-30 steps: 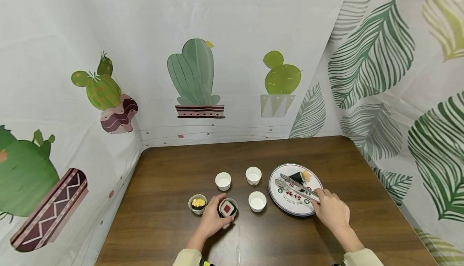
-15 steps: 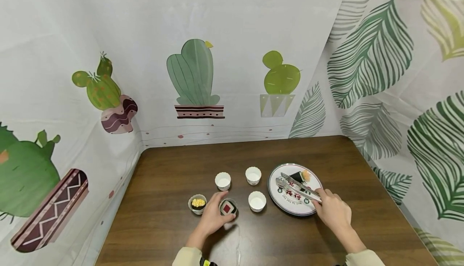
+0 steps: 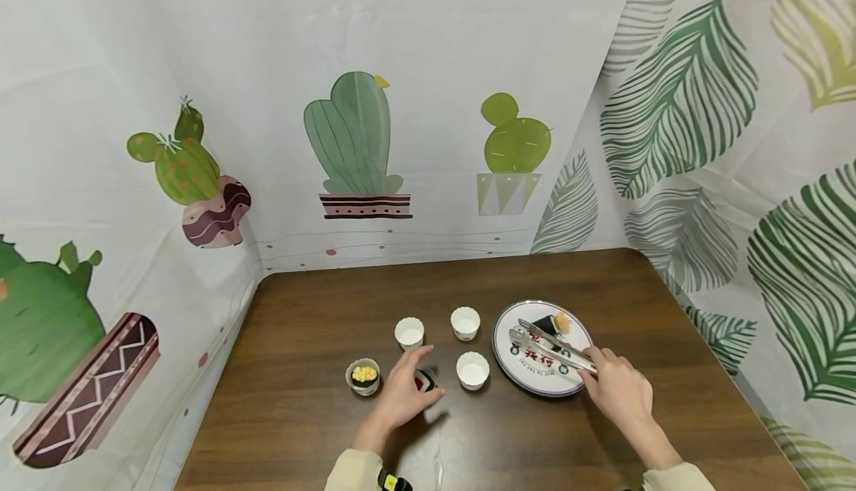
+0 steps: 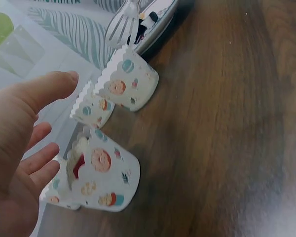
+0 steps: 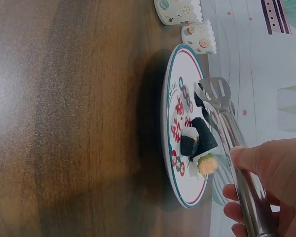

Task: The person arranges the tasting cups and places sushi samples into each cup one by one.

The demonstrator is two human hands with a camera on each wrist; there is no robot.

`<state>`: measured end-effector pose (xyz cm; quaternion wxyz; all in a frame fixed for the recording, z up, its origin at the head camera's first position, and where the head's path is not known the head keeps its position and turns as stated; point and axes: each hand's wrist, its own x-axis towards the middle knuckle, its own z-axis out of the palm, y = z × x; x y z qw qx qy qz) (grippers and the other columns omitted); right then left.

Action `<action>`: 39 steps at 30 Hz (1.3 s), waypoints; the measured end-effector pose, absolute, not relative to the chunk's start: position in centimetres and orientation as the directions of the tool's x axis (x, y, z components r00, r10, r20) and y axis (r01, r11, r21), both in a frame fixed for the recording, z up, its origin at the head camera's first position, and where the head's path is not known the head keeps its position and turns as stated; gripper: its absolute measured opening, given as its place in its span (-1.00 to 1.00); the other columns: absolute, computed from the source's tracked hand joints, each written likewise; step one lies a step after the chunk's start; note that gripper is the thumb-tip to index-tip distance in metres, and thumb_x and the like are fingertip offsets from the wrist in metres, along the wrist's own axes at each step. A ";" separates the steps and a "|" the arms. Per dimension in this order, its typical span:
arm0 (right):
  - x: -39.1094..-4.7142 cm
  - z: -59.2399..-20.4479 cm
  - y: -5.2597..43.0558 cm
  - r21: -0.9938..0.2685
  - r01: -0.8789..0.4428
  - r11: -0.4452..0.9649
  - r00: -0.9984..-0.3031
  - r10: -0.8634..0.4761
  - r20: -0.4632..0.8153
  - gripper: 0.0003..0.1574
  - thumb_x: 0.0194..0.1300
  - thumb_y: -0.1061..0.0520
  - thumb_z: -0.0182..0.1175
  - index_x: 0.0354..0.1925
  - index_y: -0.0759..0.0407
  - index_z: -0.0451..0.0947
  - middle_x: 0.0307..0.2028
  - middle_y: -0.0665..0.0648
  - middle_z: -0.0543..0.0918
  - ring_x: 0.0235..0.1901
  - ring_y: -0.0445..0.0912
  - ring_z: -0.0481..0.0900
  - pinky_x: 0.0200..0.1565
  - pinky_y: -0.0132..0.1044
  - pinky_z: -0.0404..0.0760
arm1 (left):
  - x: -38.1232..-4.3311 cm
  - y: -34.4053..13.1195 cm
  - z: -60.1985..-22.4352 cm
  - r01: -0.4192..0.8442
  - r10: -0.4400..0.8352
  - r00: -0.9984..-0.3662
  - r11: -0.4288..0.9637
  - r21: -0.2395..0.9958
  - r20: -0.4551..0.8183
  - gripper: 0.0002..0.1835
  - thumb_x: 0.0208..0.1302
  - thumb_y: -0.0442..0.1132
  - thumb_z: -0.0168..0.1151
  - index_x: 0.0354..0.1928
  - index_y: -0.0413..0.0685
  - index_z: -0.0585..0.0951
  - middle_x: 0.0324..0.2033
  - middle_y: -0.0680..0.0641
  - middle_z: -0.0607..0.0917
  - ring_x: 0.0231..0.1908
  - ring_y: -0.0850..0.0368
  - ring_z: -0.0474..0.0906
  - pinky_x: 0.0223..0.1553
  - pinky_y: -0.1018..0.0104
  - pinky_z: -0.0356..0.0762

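Note:
My left hand (image 3: 399, 394) hovers by a paper cup (image 4: 113, 173) holding a sushi piece (image 3: 426, 381) with a red centre, white rice and black wrap. In the left wrist view its thumb and fingers are spread, apart from the cup. My right hand (image 3: 618, 387) grips metal tongs (image 5: 239, 168), whose slotted tips hang over the round plate (image 5: 187, 190). On that plate lie black-wrapped rice pieces (image 5: 190, 140) and one with an orange top (image 5: 207, 165); the tongs partly hide what lies behind them.
Left of my left hand stands a cup of yellow-topped sushi (image 3: 363, 378). Three white paper cups hold nothing visible: a back-left cup (image 3: 409, 333), a back-right cup (image 3: 465, 324) and a near cup (image 3: 472, 371). A printed cloth (image 3: 435, 105) hangs behind the wooden table (image 3: 321, 313).
My left hand has let go of the red-centred sushi's cup, now set on the table, and its fingers have spread and lifted away. The right hand with the tongs has barely moved.

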<state>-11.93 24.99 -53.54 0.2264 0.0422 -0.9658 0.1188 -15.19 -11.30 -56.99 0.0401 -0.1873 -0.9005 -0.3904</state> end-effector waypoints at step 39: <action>-10.8 -50.8 24.4 -0.168 -0.203 0.965 -0.875 -0.102 0.473 -0.59 -0.20 0.11 0.42 -0.28 0.12 0.57 -0.52 0.07 0.52 -0.58 0.07 0.50 -0.68 -0.20 0.28 | -15.7 -4.6 -58.2 0.365 0.305 -0.928 0.638 0.678 0.212 -0.08 -0.22 -0.12 0.50 0.26 -0.12 0.29 0.20 -0.05 0.38 0.16 0.07 0.37 0.14 0.16 0.33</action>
